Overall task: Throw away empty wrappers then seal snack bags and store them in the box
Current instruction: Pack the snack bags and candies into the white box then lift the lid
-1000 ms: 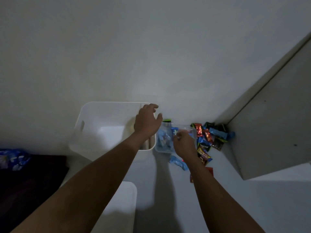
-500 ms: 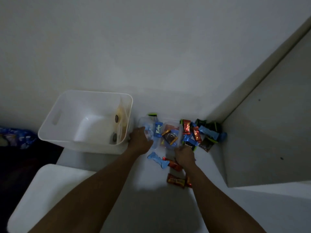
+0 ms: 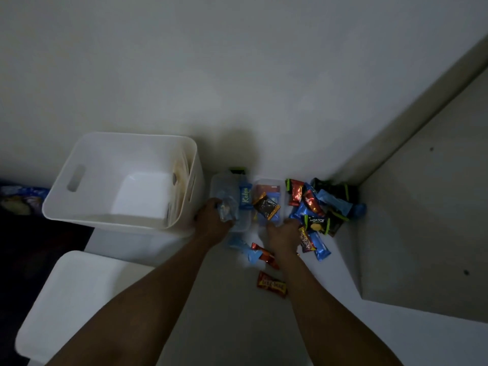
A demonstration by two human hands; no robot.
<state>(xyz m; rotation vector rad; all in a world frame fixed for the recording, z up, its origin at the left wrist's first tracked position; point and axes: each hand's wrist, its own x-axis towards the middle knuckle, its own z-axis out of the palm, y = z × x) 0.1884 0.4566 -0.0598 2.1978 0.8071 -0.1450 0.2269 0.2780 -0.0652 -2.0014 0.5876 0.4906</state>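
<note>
Your left hand [image 3: 214, 223] has come back from the bin [image 3: 105, 159] and now grips a clear bag [image 3: 225, 207] at the bin's 3 o'clock. I can't tell what your right hand [image 3: 284, 233] holds. Probably sealing next.

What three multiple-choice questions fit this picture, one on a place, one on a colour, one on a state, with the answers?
1. The tall white plastic bin with handle slots stands: A right of the nearest clear plastic tub; B left of it; C on it.
2. The small foil packet marked Kalpa is: A green; B yellow; C blue.
3. The bin's top is: A open; B lidded; C taped.
Answers: B, the tub sits just off the bin's right wall; C, its wrapper is blue; A, the bin's inside shows.
</note>
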